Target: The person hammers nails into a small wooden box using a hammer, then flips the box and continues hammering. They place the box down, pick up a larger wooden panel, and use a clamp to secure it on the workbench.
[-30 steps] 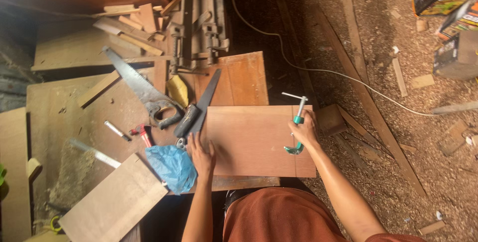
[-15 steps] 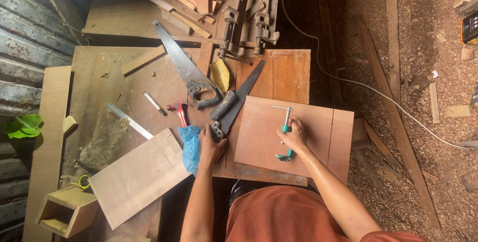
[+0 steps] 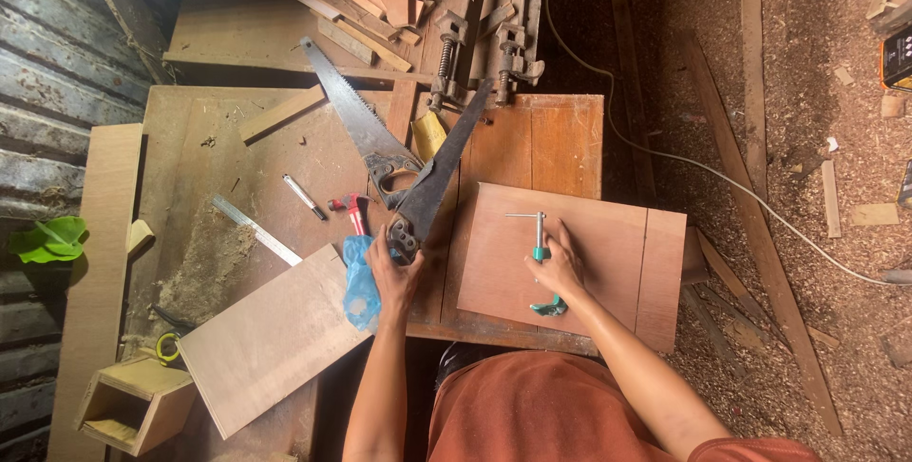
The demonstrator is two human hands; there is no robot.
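My left hand (image 3: 394,272) grips the dark handle of a hand saw (image 3: 442,172) whose blade points up and away across the wooden workbench (image 3: 560,139). My right hand (image 3: 559,264) holds a small green-handled clamp (image 3: 541,258) that sits on a reddish plywood board (image 3: 608,263) at the bench's near edge. A second hand saw (image 3: 356,120) lies crossed beside the first one.
A blue plastic bag (image 3: 359,277), a metal ruler (image 3: 255,229), a pen (image 3: 304,196) and a red tool (image 3: 351,210) lie left of my hand. A loose board (image 3: 275,343), a small wooden box (image 3: 133,405), wood offcuts (image 3: 361,6), bar clamps (image 3: 480,35) and a white cable (image 3: 722,177) surround the bench.
The view has shifted right and down over the bench. My left hand has closed on the saw handle. My right hand stays on the green clamp.
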